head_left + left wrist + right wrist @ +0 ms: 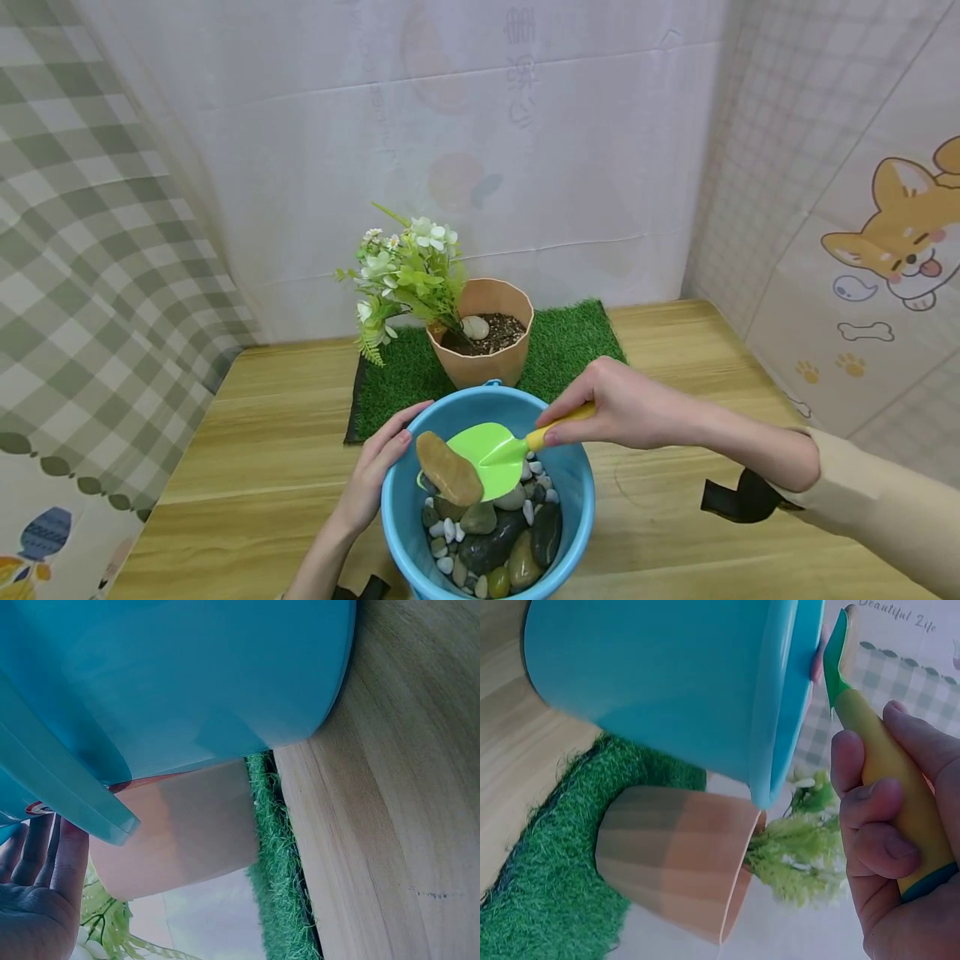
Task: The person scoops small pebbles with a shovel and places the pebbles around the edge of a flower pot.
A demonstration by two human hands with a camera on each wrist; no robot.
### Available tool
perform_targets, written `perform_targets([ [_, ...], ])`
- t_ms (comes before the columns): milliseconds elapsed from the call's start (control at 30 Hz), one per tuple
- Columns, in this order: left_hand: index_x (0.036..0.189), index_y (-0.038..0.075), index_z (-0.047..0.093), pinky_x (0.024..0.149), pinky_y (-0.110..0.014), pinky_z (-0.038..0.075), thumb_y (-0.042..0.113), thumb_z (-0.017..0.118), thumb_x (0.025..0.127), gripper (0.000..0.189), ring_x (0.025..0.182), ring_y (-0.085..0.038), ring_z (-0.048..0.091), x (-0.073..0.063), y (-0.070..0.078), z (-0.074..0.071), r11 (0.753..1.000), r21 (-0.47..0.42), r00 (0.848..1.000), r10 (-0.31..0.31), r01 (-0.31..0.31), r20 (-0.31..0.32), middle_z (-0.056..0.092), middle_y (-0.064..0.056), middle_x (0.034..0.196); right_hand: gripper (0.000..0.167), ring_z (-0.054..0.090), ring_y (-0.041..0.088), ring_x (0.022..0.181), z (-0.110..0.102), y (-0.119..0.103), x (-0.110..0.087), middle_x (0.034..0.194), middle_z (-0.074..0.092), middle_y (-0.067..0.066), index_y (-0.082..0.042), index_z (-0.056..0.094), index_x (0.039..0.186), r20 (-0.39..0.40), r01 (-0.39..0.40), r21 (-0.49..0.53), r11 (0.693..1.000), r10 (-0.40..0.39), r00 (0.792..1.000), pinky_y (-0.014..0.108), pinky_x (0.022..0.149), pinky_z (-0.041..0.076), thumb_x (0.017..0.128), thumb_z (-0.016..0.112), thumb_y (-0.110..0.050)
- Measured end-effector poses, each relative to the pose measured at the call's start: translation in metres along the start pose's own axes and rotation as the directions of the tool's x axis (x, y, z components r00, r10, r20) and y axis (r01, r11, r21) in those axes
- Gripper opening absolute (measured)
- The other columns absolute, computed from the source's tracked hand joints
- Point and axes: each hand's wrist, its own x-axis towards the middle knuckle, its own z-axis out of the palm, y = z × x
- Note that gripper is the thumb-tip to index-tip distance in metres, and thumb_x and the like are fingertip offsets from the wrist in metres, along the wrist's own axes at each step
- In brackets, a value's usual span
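My right hand (611, 408) grips the yellow handle (889, 769) of a toy garden trowel, its fingers curled round it. The trowel's lime-green blade (498, 462) is over a blue bucket (583, 500) and carries a smooth tan stone (450, 468) at its tip. In the bucket lie dark, brown and grey pebbles (491, 540) among small white ones. My left hand (375, 462) rests against the bucket's left rim. In the left wrist view, the left hand's fingers (69, 859) reach fairly straight up to the rim from outside.
Behind the bucket, a terracotta-coloured flowerpot (491, 367) stands on a green artificial grass mat (570, 329). It holds dark soil, a pale stone (475, 327) and white-flowered greenery (412, 275) leaning left. The wooden table (285, 417) is bounded by cloth-covered walls at the back and sides.
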Motion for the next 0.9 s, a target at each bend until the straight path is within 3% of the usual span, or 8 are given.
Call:
perform_targets([
  [333, 0.157, 0.0, 0.043, 0.1, -0.02, 0.056, 0.022, 0.033, 0.114, 0.049, 0.128, 0.007, 0.061, -0.002, 0.0, 0.001, 1.0, -0.001, 1.0, 0.023, -0.023, 0.009, 0.05, -0.032, 0.154, 0.021, 0.075, -0.002, 0.08, -0.018, 0.011, -0.007, 0.098, 0.084, 0.0, -0.013, 0.084, 0.11, -0.049, -0.043, 0.002, 0.999, 0.043, 0.998, 0.02, 0.07, 0.06, 0.096, 0.078, -0.027],
  [400, 0.157, 0.0, 0.043, 0.1, -0.02, 0.056, 0.022, 0.033, 0.114, 0.049, 0.128, 0.007, 0.061, -0.002, 0.0, 0.001, 1.0, -0.002, 1.0, 0.027, -0.027, 0.012, 0.05, -0.033, 0.154, 0.021, 0.073, -0.002, 0.075, -0.022, 0.013, -0.007, 0.096, 0.084, 0.001, -0.012, 0.084, 0.111, -0.059, -0.073, 0.005, 0.997, 0.073, 0.996, 0.02, 0.063, 0.058, 0.096, 0.078, -0.026],
  [533, 0.157, -0.001, 0.043, 0.098, -0.022, 0.058, 0.021, 0.033, 0.114, 0.049, 0.126, 0.005, 0.063, -0.002, -0.001, 0.0, 1.0, -0.007, 0.999, 0.03, -0.03, 0.013, 0.05, -0.034, 0.153, 0.02, 0.055, -0.002, 0.06, -0.03, 0.016, -0.007, 0.092, 0.084, 0.0, -0.012, 0.085, 0.109, -0.111, -0.115, -0.028, 0.993, 0.112, 0.988, 0.018, 0.05, 0.04, 0.094, 0.079, -0.025],
  [600, 0.157, -0.001, 0.043, 0.097, -0.022, 0.058, 0.021, 0.033, 0.114, 0.049, 0.125, 0.004, 0.064, -0.002, -0.001, 0.0, 1.0, -0.012, 1.0, 0.029, -0.029, 0.013, 0.05, -0.034, 0.153, 0.02, 0.049, 0.0, 0.058, -0.034, 0.019, -0.007, 0.09, 0.083, -0.001, -0.012, 0.085, 0.108, -0.141, -0.121, -0.051, 0.991, 0.113, 0.984, 0.018, 0.049, 0.036, 0.094, 0.08, -0.024],
  [900, 0.156, -0.003, 0.042, 0.097, -0.022, 0.058, 0.02, 0.033, 0.114, 0.049, 0.124, 0.004, 0.064, -0.001, -0.001, 0.0, 0.999, -0.015, 0.999, 0.039, -0.038, 0.011, 0.05, -0.035, 0.152, 0.018, 0.052, 0.003, 0.061, -0.052, 0.031, -0.002, 0.075, 0.075, -0.006, -0.016, 0.085, 0.11, -0.219, -0.209, -0.125, 0.97, 0.179, 0.959, 0.02, 0.051, 0.031, 0.095, 0.078, -0.023],
])
